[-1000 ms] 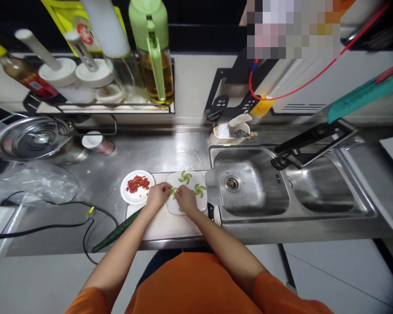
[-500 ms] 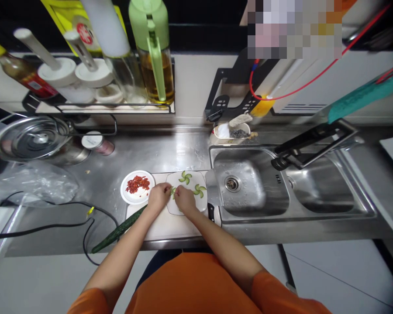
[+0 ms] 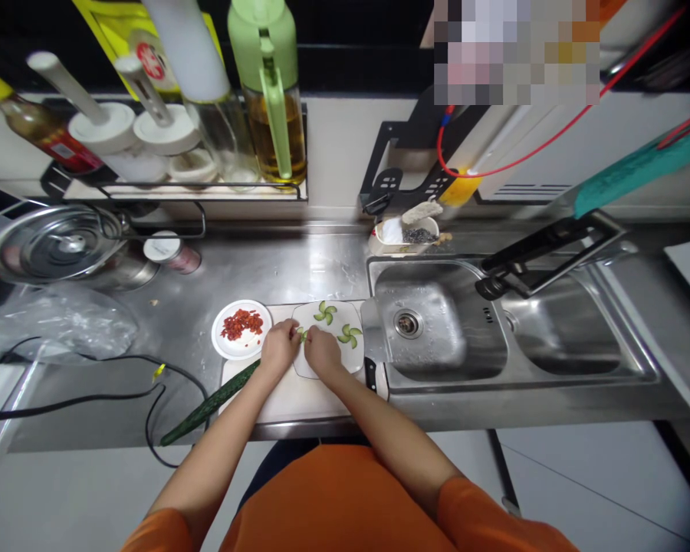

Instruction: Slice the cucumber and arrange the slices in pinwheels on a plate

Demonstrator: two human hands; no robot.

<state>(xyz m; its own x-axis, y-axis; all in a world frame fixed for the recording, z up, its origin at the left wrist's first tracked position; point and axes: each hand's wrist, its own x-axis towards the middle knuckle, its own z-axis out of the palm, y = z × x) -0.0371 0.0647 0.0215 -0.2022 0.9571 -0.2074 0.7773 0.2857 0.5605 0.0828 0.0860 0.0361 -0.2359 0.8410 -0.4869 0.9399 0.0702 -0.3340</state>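
Note:
Both my hands meet over the near left part of a white square plate (image 3: 345, 314) on a pale cutting board (image 3: 290, 399). My left hand (image 3: 279, 349) and my right hand (image 3: 320, 349) pinch small green cucumber slices (image 3: 302, 334) between their fingertips. Two finished pinwheels of cucumber slices (image 3: 324, 312) lie on the plate's far side. A whole dark green cucumber (image 3: 207, 405) lies slanted at the board's left edge, under my left forearm.
A round white dish of chopped red chilli (image 3: 240, 326) sits left of the plate. A knife handle (image 3: 370, 374) shows at the board's right. A steel double sink (image 3: 494, 326) lies to the right. A rack of bottles (image 3: 207, 115), a pot lid (image 3: 57, 245) and black cables (image 3: 92, 395) are on the left.
Both hands have shifted slightly left and closer together over the cucumber slices; nothing else has moved.

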